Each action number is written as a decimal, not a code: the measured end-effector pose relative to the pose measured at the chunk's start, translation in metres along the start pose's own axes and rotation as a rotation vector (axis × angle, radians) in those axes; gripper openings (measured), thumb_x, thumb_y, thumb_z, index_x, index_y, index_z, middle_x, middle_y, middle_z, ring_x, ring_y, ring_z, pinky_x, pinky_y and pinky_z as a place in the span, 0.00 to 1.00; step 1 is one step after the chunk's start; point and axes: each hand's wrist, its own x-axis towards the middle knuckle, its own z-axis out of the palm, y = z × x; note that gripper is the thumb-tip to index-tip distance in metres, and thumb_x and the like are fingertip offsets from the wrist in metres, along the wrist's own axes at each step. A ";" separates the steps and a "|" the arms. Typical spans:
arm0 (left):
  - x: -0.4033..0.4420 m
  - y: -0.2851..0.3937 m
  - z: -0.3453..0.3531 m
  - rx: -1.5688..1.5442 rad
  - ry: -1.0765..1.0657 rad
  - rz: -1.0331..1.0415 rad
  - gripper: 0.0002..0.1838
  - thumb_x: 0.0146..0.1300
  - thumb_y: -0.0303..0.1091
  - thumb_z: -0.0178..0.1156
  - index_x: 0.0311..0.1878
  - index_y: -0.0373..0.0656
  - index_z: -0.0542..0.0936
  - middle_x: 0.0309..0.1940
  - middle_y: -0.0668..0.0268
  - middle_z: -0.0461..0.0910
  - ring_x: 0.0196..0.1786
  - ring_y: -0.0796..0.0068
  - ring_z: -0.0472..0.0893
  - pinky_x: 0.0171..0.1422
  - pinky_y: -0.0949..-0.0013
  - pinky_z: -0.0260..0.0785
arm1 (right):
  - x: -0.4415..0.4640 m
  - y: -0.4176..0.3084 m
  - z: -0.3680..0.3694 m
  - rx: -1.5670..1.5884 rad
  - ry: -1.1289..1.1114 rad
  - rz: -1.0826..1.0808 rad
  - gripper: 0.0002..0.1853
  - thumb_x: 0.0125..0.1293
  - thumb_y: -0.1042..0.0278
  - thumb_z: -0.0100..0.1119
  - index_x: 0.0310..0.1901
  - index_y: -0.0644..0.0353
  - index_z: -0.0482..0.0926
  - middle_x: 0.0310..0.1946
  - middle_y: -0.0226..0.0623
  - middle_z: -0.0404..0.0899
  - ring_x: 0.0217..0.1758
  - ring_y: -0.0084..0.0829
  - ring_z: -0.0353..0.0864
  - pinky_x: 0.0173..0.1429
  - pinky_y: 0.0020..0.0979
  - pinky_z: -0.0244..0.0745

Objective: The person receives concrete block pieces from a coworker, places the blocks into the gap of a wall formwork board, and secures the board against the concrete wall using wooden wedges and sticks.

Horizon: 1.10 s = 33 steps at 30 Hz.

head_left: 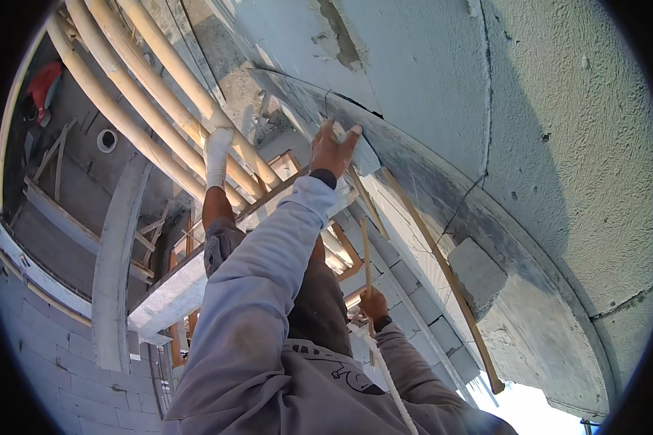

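My left hand (pixel 333 151) reaches up to the edge of the concrete beam (pixel 406 156). Its fingers and thumb are bent around a pale grey flat piece (pixel 366 155) at that edge; whether the piece is loose or part of the beam I cannot tell. Lower down and to the right, my right hand (pixel 374 305) is closed around a thin wooden stick (pixel 366 254) that stands roughly upright in view. A pale rope or strap (pixel 393 388) runs down across my front, close to the right forearm.
My foot in a white covering (pixel 218 148) rests on long round poles (pixel 141 94). A long wooden strip (pixel 442 268) lies along the beam near a rough grey block (pixel 477 277). Far below are a concrete beam (pixel 120 268), a round bucket (pixel 107 141) and a person in red (pixel 45 87).
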 end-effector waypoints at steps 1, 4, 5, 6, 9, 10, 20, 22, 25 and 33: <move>0.003 -0.001 -0.003 0.046 -0.102 0.095 0.46 0.52 0.62 0.62 0.64 0.36 0.65 0.57 0.47 0.71 0.60 0.53 0.71 0.62 0.62 0.66 | 0.007 -0.028 0.004 0.124 -0.056 0.055 0.10 0.65 0.61 0.53 0.38 0.60 0.76 0.21 0.37 0.76 0.21 0.29 0.78 0.23 0.30 0.73; 0.007 0.011 -0.022 0.192 -0.429 0.087 0.42 0.51 0.61 0.63 0.62 0.40 0.68 0.58 0.49 0.72 0.64 0.52 0.68 0.67 0.60 0.59 | 0.028 -0.089 0.009 0.455 -0.269 0.131 0.12 0.66 0.63 0.52 0.41 0.64 0.75 0.23 0.36 0.76 0.20 0.28 0.76 0.20 0.27 0.70; 0.015 0.001 -0.020 0.086 -0.501 0.040 0.45 0.47 0.63 0.66 0.60 0.38 0.70 0.54 0.48 0.75 0.59 0.54 0.74 0.65 0.61 0.62 | 0.033 -0.096 0.010 0.554 -0.349 0.147 0.13 0.66 0.63 0.52 0.42 0.66 0.74 0.24 0.36 0.76 0.20 0.28 0.76 0.20 0.26 0.69; 0.025 -0.010 -0.011 0.063 -0.555 0.043 0.46 0.45 0.64 0.67 0.59 0.36 0.70 0.53 0.48 0.76 0.58 0.54 0.75 0.64 0.62 0.63 | 0.042 -0.101 0.013 0.682 -0.418 0.108 0.14 0.67 0.61 0.51 0.43 0.66 0.74 0.27 0.35 0.77 0.22 0.26 0.75 0.21 0.24 0.68; 0.044 -0.025 -0.004 0.071 -0.588 0.074 0.53 0.37 0.66 0.70 0.58 0.31 0.70 0.52 0.47 0.76 0.56 0.56 0.76 0.62 0.63 0.66 | 0.056 -0.145 0.014 0.934 -0.446 0.040 0.18 0.68 0.55 0.52 0.44 0.65 0.74 0.29 0.35 0.77 0.24 0.24 0.74 0.21 0.21 0.66; 0.044 -0.014 -0.013 0.085 -0.659 0.046 0.51 0.39 0.64 0.71 0.58 0.32 0.69 0.54 0.48 0.75 0.57 0.56 0.75 0.62 0.64 0.65 | 0.057 -0.157 0.013 1.002 -0.471 0.000 0.19 0.68 0.54 0.52 0.45 0.64 0.73 0.29 0.36 0.77 0.24 0.24 0.74 0.21 0.20 0.66; -0.002 0.052 -0.032 0.503 -0.464 0.109 0.61 0.38 0.61 0.72 0.69 0.35 0.54 0.66 0.42 0.59 0.70 0.50 0.59 0.70 0.46 0.52 | 0.070 -0.198 0.016 1.182 -0.534 -0.067 0.23 0.69 0.49 0.49 0.45 0.67 0.72 0.39 0.49 0.81 0.23 0.27 0.79 0.19 0.19 0.74; -0.021 0.050 -0.023 0.608 -0.339 0.186 0.63 0.37 0.62 0.73 0.70 0.37 0.52 0.67 0.42 0.56 0.72 0.47 0.56 0.69 0.41 0.50 | 0.059 -0.204 0.010 1.281 -0.641 -0.085 0.27 0.69 0.43 0.45 0.41 0.66 0.71 0.37 0.44 0.81 0.20 0.22 0.77 0.17 0.17 0.71; -0.023 0.052 -0.019 0.635 -0.335 0.204 0.66 0.37 0.62 0.72 0.71 0.36 0.47 0.71 0.44 0.48 0.74 0.46 0.45 0.69 0.33 0.45 | 0.028 -0.222 -0.015 1.441 -0.904 -0.056 0.32 0.69 0.37 0.39 0.41 0.67 0.70 0.32 0.38 0.79 0.17 0.19 0.73 0.14 0.15 0.67; -0.022 0.064 -0.015 0.739 -0.424 0.157 0.65 0.38 0.57 0.72 0.70 0.28 0.46 0.65 0.42 0.57 0.71 0.46 0.54 0.69 0.41 0.49 | -0.038 -0.255 -0.035 1.472 -0.832 -0.046 0.27 0.70 0.44 0.43 0.41 0.68 0.69 0.27 0.37 0.78 0.15 0.21 0.72 0.14 0.15 0.66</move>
